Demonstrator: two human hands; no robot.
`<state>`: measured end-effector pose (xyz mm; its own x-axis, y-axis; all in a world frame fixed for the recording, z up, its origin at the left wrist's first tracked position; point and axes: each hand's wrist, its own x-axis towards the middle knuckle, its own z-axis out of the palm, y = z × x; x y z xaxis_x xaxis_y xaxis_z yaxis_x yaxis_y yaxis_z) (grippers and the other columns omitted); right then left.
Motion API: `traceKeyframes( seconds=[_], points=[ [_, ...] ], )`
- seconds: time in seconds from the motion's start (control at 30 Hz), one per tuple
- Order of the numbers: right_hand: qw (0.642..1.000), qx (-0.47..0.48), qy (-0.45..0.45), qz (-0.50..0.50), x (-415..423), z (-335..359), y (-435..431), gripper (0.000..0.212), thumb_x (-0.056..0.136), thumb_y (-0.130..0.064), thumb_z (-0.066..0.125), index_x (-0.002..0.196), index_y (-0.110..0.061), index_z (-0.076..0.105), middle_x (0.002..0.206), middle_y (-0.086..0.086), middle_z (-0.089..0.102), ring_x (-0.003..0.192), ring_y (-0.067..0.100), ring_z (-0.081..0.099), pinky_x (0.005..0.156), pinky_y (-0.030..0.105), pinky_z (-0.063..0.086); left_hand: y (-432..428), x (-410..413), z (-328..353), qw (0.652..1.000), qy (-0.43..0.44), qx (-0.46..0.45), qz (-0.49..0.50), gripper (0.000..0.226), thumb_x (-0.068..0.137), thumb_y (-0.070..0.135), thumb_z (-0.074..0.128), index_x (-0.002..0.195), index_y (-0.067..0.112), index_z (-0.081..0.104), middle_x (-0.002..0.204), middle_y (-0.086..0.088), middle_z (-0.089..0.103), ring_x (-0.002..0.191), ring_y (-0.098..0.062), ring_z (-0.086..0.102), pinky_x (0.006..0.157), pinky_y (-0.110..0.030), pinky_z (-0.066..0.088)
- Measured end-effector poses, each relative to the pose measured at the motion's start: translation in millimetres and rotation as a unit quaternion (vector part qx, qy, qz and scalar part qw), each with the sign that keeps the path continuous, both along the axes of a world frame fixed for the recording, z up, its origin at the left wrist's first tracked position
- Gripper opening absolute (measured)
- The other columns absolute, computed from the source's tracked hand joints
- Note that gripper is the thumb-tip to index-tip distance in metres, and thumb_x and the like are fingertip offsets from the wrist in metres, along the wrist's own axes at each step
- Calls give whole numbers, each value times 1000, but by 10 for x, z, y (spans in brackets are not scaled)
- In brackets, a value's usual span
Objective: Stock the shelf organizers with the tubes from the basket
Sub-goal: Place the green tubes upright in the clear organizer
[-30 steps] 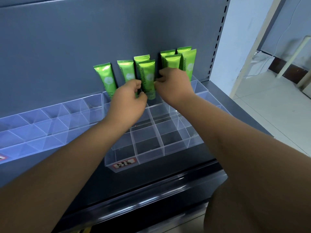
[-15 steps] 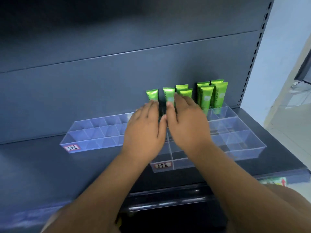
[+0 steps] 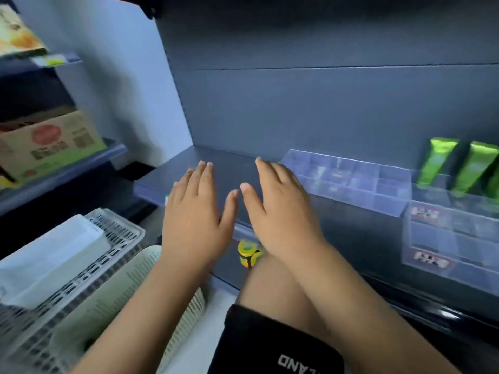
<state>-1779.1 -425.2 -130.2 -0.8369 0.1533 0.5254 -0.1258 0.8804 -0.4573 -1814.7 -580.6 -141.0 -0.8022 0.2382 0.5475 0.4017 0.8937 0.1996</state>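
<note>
Both my hands hover side by side, empty, in front of the dark shelf. My left hand [image 3: 193, 211] and my right hand [image 3: 280, 211] have straight, spread fingers and hold nothing. To the right, two clear shelf organizers [image 3: 351, 182] [image 3: 437, 244] sit on the shelf, apart from my hands. Green tubes [image 3: 434, 166] stand upright in the back cells of the right organizer at the frame's right edge. A white slotted basket [image 3: 113, 233] lies at lower left, below my left forearm; a white box [image 3: 54, 252] lies in it. No tubes show inside it.
A dark grey shelf board [image 3: 232, 168] stretches under my hands. A small yellow-lidded jar [image 3: 249, 253] stands below the shelf edge. On the left rack sit a cardboard box [image 3: 51, 144] and a yellow package [image 3: 16, 33]. My knee and black shorts [image 3: 270, 344] fill the bottom centre.
My hands have left the green tubes and drawn back to the left, now open and empty. The view has swung left and down, bringing the basket into sight.
</note>
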Motion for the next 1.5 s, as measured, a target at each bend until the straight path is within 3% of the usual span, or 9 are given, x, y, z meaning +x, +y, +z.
traceKeyframes(
  seconds=[0.3, 0.47, 0.6, 0.83, 0.9, 0.97, 1.13, 1.3, 1.5],
  points=[
    [953, 95, -107, 266, -382, -940, -1884, 58, 101, -44, 42, 151, -14, 40, 153, 7, 47, 148, 30, 33, 118, 45, 30, -1836, 413, -999, 964, -110, -12, 243, 81, 99, 61, 31, 156, 4, 30, 166, -16, 24, 154, -35, 20, 126, -48, 20],
    [911, 135, -251, 299, -587, -1640, -2096, 66, 105, -48, 35, 162, -19, 16, 165, 7, 28, 156, 26, 15, 125, 42, 16, -2200, 598, -1737, 938, -184, 3, 294, 70, 104, 54, 37, 159, 11, 29, 168, -9, 24, 155, -34, 18, 125, -49, 21],
    [895, 135, -331, 268, -740, -2037, -2273, 66, 103, -50, 37, 158, -15, 26, 164, 7, 32, 153, 28, 22, 122, 46, 26, -2340, 533, -2209, 916, -237, 27, 321, 75, 99, 57, 29, 157, 10, 33, 165, -8, 32, 153, -37, 23, 125, -48, 22],
    [861, 22, -430, 272, -1150, -2549, -2678, 37, 102, -36, 49, 132, -17, 59, 129, 4, 61, 116, 27, 59, 89, 36, 47, -2540, 90, -2884, 863, -365, 73, 342, 76, 101, 62, 33, 160, 14, 25, 167, -4, 27, 155, -29, 17, 126, -45, 20],
    [843, -29, -471, 258, -1423, -2729, -2748, 20, 100, -30, 48, 103, -25, 67, 105, 2, 63, 95, 27, 62, 69, 31, 44, -2626, -118, -3055, 846, -397, 78, 348, 75, 101, 61, 34, 159, 15, 25, 166, -4, 29, 154, -29, 20, 124, -46, 23],
    [833, -4, -497, 241, -1699, -2916, -2774, 20, 96, -25, 48, 78, -22, 53, 85, 2, 56, 80, 27, 57, 56, 30, 35, -2701, -309, -3209, 829, -430, 86, 347, 74, 100, 62, 35, 158, 16, 27, 165, -4, 31, 152, -30, 25, 122, -47, 27],
    [752, 208, -586, 220, -2180, -3248, -2853, 17, 99, -26, 50, 108, -19, 62, 111, 7, 61, 100, 27, 53, 87, 39, 41, -2732, -709, -3513, 800, -484, 81, 345, 49, 101, 46, 40, 137, 16, 50, 143, -8, 51, 135, -33, 42, 103, -48, 44],
    [758, 144, -588, 241, -2219, -3719, -2913, 23, 98, -16, 51, 118, -16, 63, 107, 5, 65, 90, 23, 61, 81, 40, 55, -2637, -1069, -3820, 774, -507, 48, 376, 44, 95, 40, 53, 128, 12, 53, 131, -11, 53, 120, -34, 51, 90, -47, 50],
    [767, 201, -561, 239, -2229, -3867, -2981, 10, 93, -6, 59, 100, -13, 63, 98, 7, 65, 93, 30, 65, 80, 43, 59, -2611, -1314, -4059, 765, -483, 54, 422, 60, 90, 40, 73, 134, 10, 44, 131, -15, 51, 117, -37, 54, 84, -46, 51]
  ],
)
